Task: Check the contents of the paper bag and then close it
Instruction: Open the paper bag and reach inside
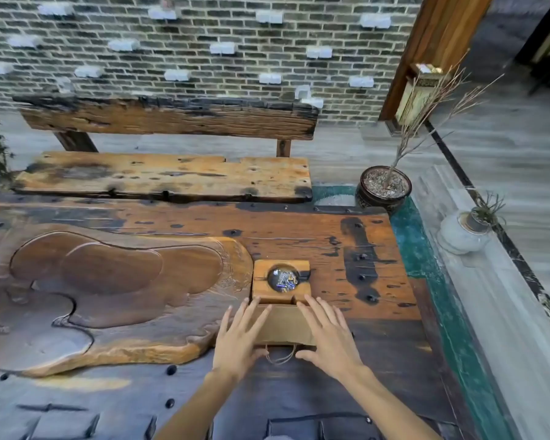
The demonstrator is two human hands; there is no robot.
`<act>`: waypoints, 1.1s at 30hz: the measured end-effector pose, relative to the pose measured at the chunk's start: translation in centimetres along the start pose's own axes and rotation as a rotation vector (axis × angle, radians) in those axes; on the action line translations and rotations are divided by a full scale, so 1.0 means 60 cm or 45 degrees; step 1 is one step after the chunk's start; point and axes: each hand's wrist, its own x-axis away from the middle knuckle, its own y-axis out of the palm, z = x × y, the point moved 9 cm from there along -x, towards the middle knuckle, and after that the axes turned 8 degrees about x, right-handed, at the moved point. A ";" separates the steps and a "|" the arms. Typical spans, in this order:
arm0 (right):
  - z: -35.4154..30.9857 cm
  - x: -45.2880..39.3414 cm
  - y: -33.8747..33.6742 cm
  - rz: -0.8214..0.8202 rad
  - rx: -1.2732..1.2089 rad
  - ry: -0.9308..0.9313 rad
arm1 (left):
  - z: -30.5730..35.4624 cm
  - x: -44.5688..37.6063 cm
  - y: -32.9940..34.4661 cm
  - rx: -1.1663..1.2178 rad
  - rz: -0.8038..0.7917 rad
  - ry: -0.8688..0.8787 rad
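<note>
Lying flat on the wooden table [302, 223], the brown paper bag [283, 325] sits under both hands, its twine handle [280, 355] looping out from the near edge between the two thumbs. The left hand [240, 338] is spread palm-down over the bag's left part, fingers splayed and pointing away from the person; the right hand [326, 335] is spread the same way over the right part. Neither hand is curled around anything: both are flat and open, and whether they press down or merely rest on the paper cannot be told. Just beyond the bag, touching or nearly touching its far edge, stands a small wooden block [262, 285] with a glass ball [282, 278] set into its top; the fingertips of both hands reach close to this block. To the left of the bag the table carries a large carved tray [108, 281] with smooth sunken hollows, its right edge just beside the left hand. Across the table is a rough wooden bench [165, 176] before a brick wall [188, 55]. Off the table's far right corner stands a dark pot with bare twigs [383, 188], and a pale pot with a small plant [465, 231] sits on the ledge further right.
</note>
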 end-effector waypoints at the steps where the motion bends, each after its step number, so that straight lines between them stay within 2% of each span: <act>1: -0.005 -0.007 0.011 -0.042 0.022 -0.027 | 0.003 -0.007 0.007 0.014 -0.049 0.008; 8: -0.008 -0.043 0.074 -0.145 0.205 -0.083 | -0.007 -0.030 0.057 -0.048 -0.252 -0.025; 11: -0.005 -0.049 0.093 -0.196 0.218 -0.081 | -0.013 -0.036 0.073 -0.058 -0.279 -0.018; 20: 0.002 -0.038 0.085 -0.078 0.274 -0.127 | -0.017 -0.039 0.080 -0.106 -0.271 0.003; 27: 0.002 -0.035 0.099 -0.133 0.271 -0.097 | -0.013 -0.036 0.080 -0.134 -0.263 0.018; 33: -0.003 -0.030 0.098 -0.116 0.248 -0.177 | -0.016 -0.036 0.069 -0.138 -0.256 0.071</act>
